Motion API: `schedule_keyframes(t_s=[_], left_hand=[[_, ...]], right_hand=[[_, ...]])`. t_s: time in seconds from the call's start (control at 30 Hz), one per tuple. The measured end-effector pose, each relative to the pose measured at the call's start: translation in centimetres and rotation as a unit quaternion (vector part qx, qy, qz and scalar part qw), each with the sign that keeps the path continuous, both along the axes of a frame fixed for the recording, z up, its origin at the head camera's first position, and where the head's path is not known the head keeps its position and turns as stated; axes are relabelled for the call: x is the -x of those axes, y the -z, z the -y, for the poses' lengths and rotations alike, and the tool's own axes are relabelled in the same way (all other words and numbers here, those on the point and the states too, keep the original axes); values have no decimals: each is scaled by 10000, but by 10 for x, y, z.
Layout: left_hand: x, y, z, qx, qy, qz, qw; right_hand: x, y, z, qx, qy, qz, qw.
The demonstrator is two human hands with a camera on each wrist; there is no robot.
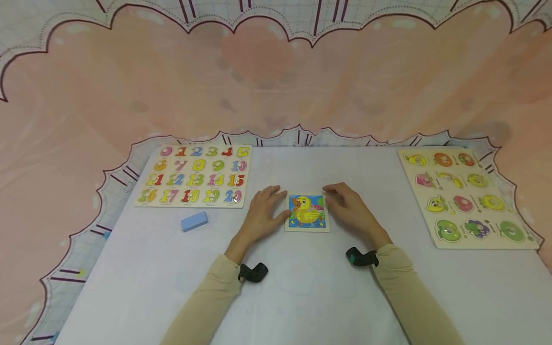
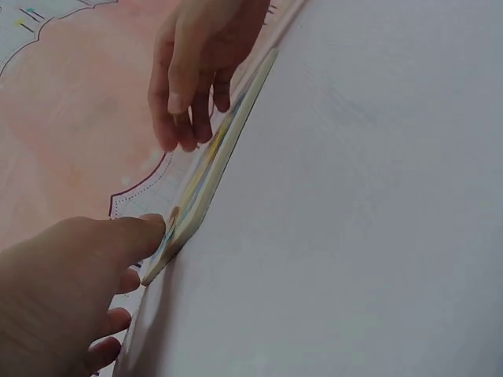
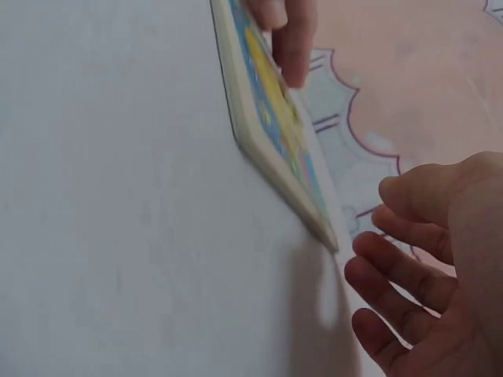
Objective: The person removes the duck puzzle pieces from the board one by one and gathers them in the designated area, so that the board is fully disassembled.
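Note:
A small square duck puzzle (image 1: 307, 212), a yellow duck on blue in a pale wooden frame, lies flat on the white table between my hands. My left hand (image 1: 262, 214) is at its left side, fingers relaxed and spread, the thumb tip overlapping the puzzle's edge. In the left wrist view that thumb (image 2: 145, 234) appears right at the near corner of the board. At the puzzle's right side is my right hand (image 1: 351, 211), its fingers loosely bent and apart. The right wrist view shows its fingertips (image 3: 365, 243) just off the board's corner, holding nothing.
A number puzzle board (image 1: 194, 176) lies at the back left, with a blue block (image 1: 194, 221) in front of it. A fruit puzzle board (image 1: 467, 199) is on the right. Scalloped patterned cloth (image 1: 276, 86) borders the white table (image 1: 297, 297).

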State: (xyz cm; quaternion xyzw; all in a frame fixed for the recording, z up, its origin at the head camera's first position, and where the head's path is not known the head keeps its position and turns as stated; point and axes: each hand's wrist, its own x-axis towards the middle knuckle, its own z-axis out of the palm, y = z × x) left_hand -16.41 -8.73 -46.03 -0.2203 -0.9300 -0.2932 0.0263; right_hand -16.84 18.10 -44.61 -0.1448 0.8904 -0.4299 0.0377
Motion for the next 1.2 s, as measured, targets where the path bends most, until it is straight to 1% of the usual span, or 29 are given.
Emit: schedule_keyframes(t_s=[0.13,0.23,0.33,0.5,0.7,0.83,1.0,1.2], left_hand=[[-1,2,-1,109,-122,-149,9998],[-1,4,0,183,-162,-201,9995],[-1,6,-1,216,-174,-238,9993],[-2,7,-2,151,-181,-357,9991],[-3,7,-5,215,-205,-264,9992],[-2,8,-5,274,-200,-311,9989],[0,7,-3,314,-188,-417,9985],[-1,5,-2,245,-212,-378,9988]], right_hand=[[2,2,15,137,-76,-31,9999],[4,2,26,142,-172,-77,9997],[4,0,36,8,-288,-115,9995],[5,-3,49,-274,-482,-23,9985],[4,-1,56,-488,-333,-18,9982],[2,0,58,-587,-271,-103,9979],[2,2,59,-513,-230,-183,9983],[4,4,59,-365,-242,-243,9987]])
